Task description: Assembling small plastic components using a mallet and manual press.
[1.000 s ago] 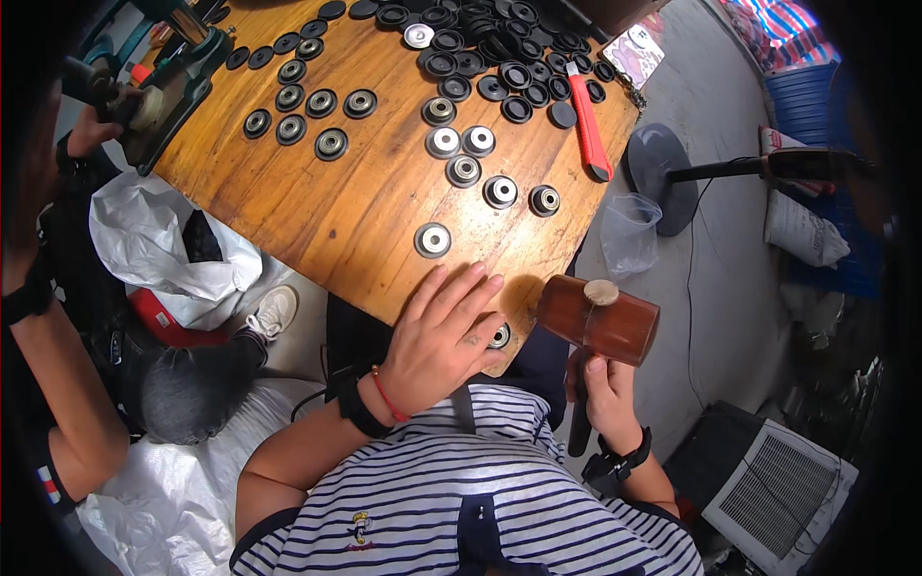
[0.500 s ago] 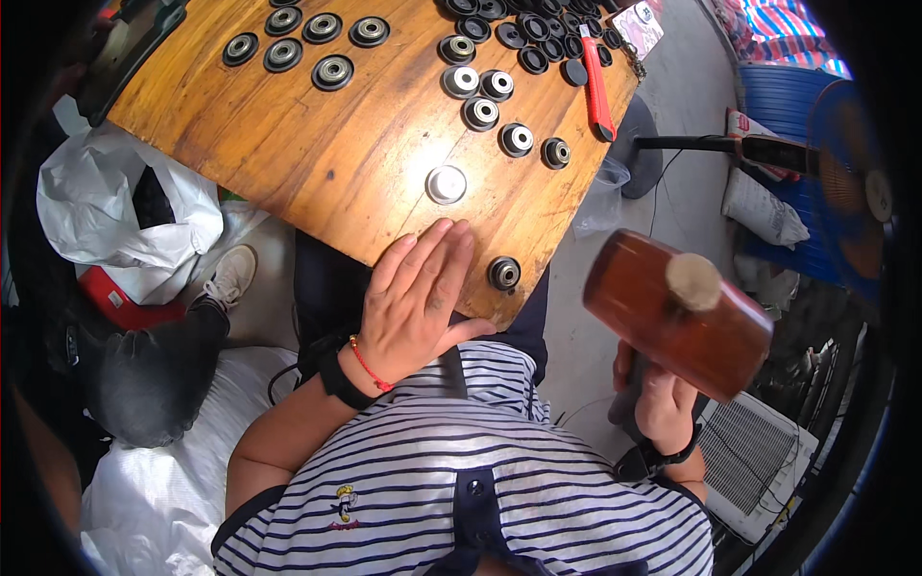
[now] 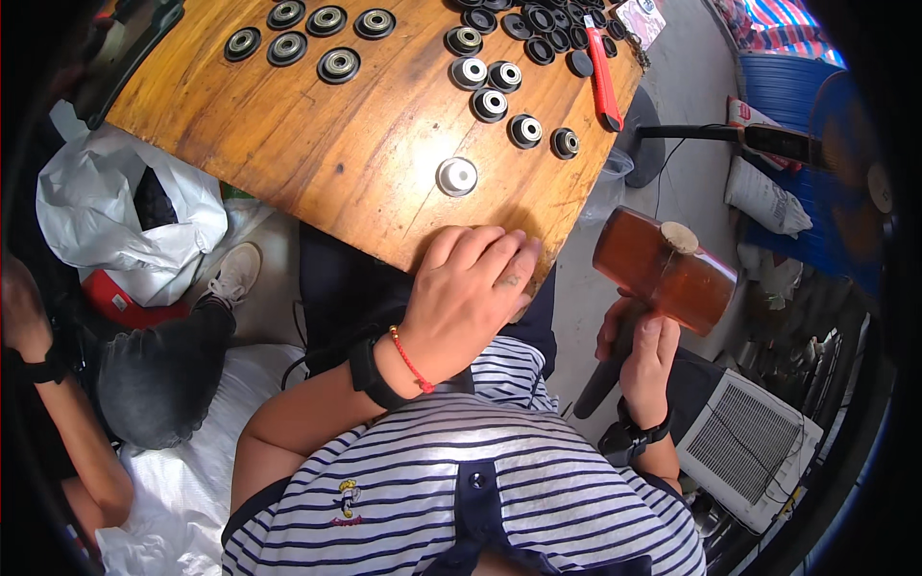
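Observation:
My right hand (image 3: pixel 650 348) is closed round the dark handle of a brown mallet (image 3: pixel 665 269), held up beside the table's right edge. My left hand (image 3: pixel 475 293) lies over the near corner of the wooden table (image 3: pixel 279 154). Its fingers are curled down close together, hiding the spot where a black-rimmed bearing stood; what they hold cannot be made out. Just beyond these fingers a bright metal-topped bearing (image 3: pixel 457 177) sits by itself. Farther right stand two more black-rimmed bearings, one of them a dark bearing (image 3: pixel 565 143).
Several black-rimmed bearings (image 3: pixel 339 64) stand at the far left of the table. At the far right are a pile of black caps (image 3: pixel 540 50) and a red cutter (image 3: pixel 603 86). A fan (image 3: pixel 855 182) is off to the right. Another person's arm (image 3: pixel 72 422) shows at left.
My left hand has moved right, from lying flat with its fingers out to curling over the corner bearing, now hidden. The mallet has shifted slightly up and left in my right hand.

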`<state>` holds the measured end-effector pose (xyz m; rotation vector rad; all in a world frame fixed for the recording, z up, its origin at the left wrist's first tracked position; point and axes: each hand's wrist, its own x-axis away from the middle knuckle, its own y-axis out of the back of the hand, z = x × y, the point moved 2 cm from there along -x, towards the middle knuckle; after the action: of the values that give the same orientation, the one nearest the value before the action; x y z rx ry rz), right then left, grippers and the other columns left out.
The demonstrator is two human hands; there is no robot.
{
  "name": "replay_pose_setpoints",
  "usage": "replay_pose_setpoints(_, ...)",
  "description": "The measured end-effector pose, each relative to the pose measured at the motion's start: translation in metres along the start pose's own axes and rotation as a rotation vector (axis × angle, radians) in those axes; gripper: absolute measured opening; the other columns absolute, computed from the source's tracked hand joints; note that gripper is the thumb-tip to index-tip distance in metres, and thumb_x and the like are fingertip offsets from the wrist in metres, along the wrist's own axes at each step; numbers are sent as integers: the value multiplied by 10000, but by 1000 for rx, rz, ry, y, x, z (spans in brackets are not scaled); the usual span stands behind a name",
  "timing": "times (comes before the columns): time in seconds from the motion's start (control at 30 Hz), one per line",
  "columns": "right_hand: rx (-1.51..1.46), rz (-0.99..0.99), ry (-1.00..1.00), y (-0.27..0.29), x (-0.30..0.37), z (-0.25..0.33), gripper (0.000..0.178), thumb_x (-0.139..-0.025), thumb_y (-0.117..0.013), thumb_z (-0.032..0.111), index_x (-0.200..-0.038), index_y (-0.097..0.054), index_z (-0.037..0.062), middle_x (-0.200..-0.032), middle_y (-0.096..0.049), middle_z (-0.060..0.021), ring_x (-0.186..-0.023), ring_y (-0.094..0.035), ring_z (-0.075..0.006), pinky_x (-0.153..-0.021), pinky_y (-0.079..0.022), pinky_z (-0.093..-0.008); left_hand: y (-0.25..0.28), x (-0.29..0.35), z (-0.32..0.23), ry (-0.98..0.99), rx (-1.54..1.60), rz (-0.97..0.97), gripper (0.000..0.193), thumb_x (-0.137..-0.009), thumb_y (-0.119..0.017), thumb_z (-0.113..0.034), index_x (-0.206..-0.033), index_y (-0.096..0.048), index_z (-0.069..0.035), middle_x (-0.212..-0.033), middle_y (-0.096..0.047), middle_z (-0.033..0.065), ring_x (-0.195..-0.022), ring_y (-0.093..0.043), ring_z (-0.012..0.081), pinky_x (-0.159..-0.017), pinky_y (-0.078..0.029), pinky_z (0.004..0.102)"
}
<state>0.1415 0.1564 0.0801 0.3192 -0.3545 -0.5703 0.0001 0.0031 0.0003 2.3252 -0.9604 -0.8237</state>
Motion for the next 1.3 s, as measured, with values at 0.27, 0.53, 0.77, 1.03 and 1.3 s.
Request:
replay_pose_setpoints(0.27,-158,14,-92,5,6,-29,449,-994,-478,425,-1105,-479,-10,-750,-533,-71,-542,-515,-115,-436,-425,-232,46,-20,25,65,-148,56,368,-789,-691,-131,-1140,-627,-42,-1110,-607,97,-1059,-548,293,-956,-410,421)
replay_pose_setpoints(0.53,34,223,-9,11,2,-35,416,-1012,-455,385,-1122,-500,-13,-754,-521,-57,-589,-523,-117,-486,-430,-233,6,-5,8,-166,-173,190,364,-851,-610,-102,-1208,-605,-33,-1222,-609,104,-1240,-506,256,-1093,-332,461)
replay_pose_setpoints(0.77,540,322,242,-4,1,-12,273,-953,-597,250,-1000,-575,-18,-759,-569,-83,-623,-551,-192,-566,-458,-313,-12,18,4,-28,-78,-46,771,-789,-725,-328,-1389,-391,23,-1347,-531,149,-1292,-470,278,-1100,-307,448)
replay_pose_setpoints(1.03,215,226,43,27,15,18,355,-923,-646,254,-1141,-554,-10,-907,-598,-28,-669,-552,-124,-596,-461,-274,-13,32,11,50,-117,-85,915,-771,-721,-467,-1417,-332,52,-1327,-554,148,-1298,-471,269,-1107,-280,415)
replay_pose_setpoints(1.3,307,403,-246,-8,-35,-2,453,-958,-575,400,-1060,-569,-42,-506,-513,-63,-455,-530,-151,-454,-404,-285,-11,16,7,65,-66,-26,889,-759,-750,-378,-1421,-328,39,-1358,-516,153,-1292,-452,290,-1088,-281,442)
